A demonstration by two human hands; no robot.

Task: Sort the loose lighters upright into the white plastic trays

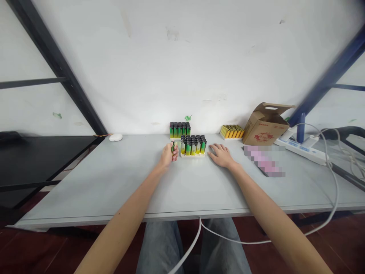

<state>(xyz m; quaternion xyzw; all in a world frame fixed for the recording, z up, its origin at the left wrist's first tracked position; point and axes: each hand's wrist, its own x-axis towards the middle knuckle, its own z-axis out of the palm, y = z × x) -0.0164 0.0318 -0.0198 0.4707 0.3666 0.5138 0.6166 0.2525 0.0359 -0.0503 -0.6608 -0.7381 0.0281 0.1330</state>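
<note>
My left hand (169, 154) is closed around a green lighter (172, 147), just left of the front rack. That front rack (193, 155) is white and holds several upright green and yellow lighters (194, 147) with black tops. On the other side of it, my right hand (220, 154) lies flat on the table with fingers spread, holding nothing. Behind the front rack, slightly left, stands another group of green lighters (179, 130) close to the wall.
Yellow lighters (232, 131) stand in a tray at the back right, beside an open cardboard box (264, 127). A blurred pink item (264, 160), a white power strip (303, 149) and cables lie farther right. A white case (115, 137) sits at the back left.
</note>
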